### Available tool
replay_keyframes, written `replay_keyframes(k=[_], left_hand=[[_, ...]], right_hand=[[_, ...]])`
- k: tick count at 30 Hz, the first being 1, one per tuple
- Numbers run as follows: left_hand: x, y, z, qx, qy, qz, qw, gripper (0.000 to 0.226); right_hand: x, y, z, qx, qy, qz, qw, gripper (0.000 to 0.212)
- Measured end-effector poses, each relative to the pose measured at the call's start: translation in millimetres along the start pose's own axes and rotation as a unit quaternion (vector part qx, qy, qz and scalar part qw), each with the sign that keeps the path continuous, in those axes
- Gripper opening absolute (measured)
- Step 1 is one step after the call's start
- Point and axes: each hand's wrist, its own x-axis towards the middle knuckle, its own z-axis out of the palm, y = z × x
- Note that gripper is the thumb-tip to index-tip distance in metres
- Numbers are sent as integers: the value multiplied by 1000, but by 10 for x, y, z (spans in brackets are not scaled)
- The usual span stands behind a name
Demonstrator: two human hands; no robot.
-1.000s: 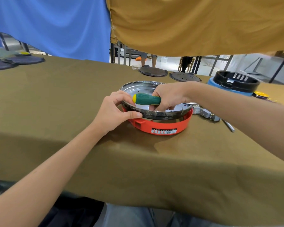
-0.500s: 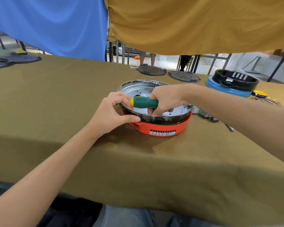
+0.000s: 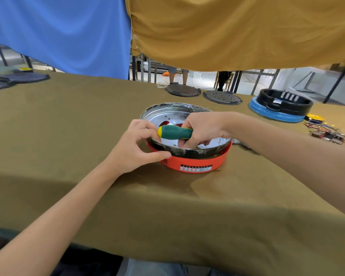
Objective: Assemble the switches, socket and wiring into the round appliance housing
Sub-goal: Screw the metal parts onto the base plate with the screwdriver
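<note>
Little change over the last second: my right grip (image 3: pixel 202 130) keeps its clench on the green, yellow-capped screwdriver handle (image 3: pixel 175 132), fingertips reaching down into the round orange housing with its silver metal pan (image 3: pixel 195 158), directly beneath on the bench. Left grip (image 3: pixel 136 146) still pinches the rim alongside. Judgement: fastening ongoing; the loose wiring bundle (image 3: pixel 327 132), far right, is not yet fitted.

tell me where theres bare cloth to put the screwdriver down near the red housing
Bare cloth lies in front of the red housing toward the table's near edge, and widely to its left, beyond the left hand. The right is crowded: wiring parts and the blue-based black ring. Two dark discs sit behind. The right hand holds the screwdriver.
</note>
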Motion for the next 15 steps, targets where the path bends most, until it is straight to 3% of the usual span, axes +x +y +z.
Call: replay_keyframes(k=[6, 11, 15], left_hand=[[-3, -2, 12, 13, -6, 14, 1000, 42], [30, 28, 19, -18, -7, -4, 1000, 29], [38, 16, 25, -18, -23, -15, 999, 32]], right_hand=[[-6, -14, 9, 6, -3, 9, 1000, 10], [-11, -28, -7, 21, -10, 29, 999, 8], [17, -72, -11, 18, -13, 59, 998, 7]])
